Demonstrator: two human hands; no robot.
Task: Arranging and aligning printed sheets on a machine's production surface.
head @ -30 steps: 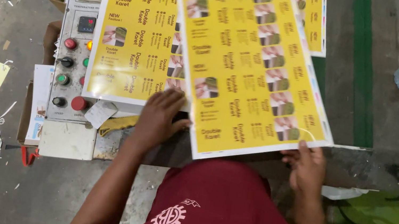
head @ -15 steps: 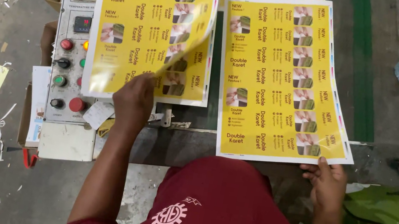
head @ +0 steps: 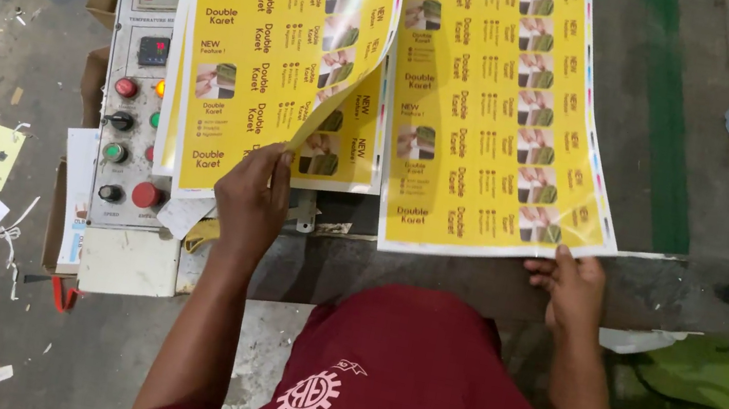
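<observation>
Yellow printed sheets under both hands

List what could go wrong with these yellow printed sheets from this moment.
1. The left hand lifts the top sheet by one corner; the sheet already curls, so it may crease or tear.
2. The left stack overhangs the control panel; a slipping sheet might hide or brush the red button.
3. The right hand touches only the near edge of the right sheet, which could skew.
</observation>
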